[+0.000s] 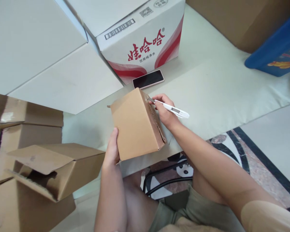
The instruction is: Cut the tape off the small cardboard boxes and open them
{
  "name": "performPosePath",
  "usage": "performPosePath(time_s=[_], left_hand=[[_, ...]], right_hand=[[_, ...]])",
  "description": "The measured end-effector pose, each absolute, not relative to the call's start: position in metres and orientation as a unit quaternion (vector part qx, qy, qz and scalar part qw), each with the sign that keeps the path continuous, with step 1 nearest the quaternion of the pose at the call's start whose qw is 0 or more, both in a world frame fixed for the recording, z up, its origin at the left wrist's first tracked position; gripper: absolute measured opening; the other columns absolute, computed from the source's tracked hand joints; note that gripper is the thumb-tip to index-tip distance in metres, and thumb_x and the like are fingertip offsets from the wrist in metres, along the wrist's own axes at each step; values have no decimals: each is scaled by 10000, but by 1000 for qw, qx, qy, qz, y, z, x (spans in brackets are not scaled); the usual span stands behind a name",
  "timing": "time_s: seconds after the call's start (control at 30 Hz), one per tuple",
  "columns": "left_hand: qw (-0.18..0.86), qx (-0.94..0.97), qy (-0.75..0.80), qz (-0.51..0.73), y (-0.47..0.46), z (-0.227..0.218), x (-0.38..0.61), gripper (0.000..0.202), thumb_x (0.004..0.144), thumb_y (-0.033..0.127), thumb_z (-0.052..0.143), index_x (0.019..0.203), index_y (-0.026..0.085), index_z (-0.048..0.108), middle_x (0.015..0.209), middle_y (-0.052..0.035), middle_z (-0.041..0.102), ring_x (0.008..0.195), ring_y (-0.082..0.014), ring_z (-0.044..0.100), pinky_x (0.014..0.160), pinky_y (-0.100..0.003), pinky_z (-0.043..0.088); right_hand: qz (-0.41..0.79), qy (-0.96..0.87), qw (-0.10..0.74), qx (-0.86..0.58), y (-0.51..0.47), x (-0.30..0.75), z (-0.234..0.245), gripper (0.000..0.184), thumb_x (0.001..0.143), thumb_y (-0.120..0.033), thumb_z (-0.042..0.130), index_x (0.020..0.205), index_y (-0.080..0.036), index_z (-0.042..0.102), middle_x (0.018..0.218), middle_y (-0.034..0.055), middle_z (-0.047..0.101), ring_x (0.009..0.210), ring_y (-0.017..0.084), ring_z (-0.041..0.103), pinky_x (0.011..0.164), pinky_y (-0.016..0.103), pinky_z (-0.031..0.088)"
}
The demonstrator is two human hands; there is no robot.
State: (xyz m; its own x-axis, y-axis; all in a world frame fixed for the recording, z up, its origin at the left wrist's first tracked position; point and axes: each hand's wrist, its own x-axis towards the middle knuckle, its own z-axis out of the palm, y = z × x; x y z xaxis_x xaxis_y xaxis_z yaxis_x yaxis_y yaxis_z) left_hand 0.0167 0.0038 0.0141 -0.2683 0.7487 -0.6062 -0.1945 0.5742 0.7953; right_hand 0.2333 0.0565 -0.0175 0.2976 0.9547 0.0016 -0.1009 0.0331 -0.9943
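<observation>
A small brown cardboard box (135, 125) is tilted in front of me, over the pale covered table. My left hand (112, 148) grips its lower left side, the thumb lying on the near face and the other fingers hidden. In my right hand (164, 109) is a white utility knife (175, 110), its handle sticking out to the right. The knife's tip meets the box's right side near the upper corner, beside the flap edges. A torn, ragged cardboard edge runs down that side.
Beyond the box, a phone (148, 79) lies against a white carton with red print (145, 45). Large white boxes (38, 48) rise at left. An open cardboard box (84, 170) and several others sit lower left. A blue container (275, 48) stands at right.
</observation>
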Motion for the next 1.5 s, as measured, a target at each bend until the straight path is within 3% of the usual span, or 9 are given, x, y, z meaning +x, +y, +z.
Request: performPosePath(time_s=[0.7, 1.5], left_hand=[[569, 191, 683, 416, 4, 12, 16, 437, 869, 557, 709, 1082, 178, 751, 954, -142, 822, 1044, -347, 802, 859, -414, 667], [585, 232, 665, 401, 2, 8, 12, 493, 767, 661, 757, 967, 211, 731, 951, -149, 817, 1153, -387, 766, 880, -461, 670]], right_hand=[[443, -397, 600, -536, 58, 233, -19, 228, 826, -444, 562, 926, -253, 637, 931, 7, 778, 951, 230, 700, 868, 409, 518], [440, -398, 596, -541, 58, 233, -21, 231, 822, -448, 566, 936, -258, 635, 952, 7, 783, 968, 240, 713, 878, 424, 517]])
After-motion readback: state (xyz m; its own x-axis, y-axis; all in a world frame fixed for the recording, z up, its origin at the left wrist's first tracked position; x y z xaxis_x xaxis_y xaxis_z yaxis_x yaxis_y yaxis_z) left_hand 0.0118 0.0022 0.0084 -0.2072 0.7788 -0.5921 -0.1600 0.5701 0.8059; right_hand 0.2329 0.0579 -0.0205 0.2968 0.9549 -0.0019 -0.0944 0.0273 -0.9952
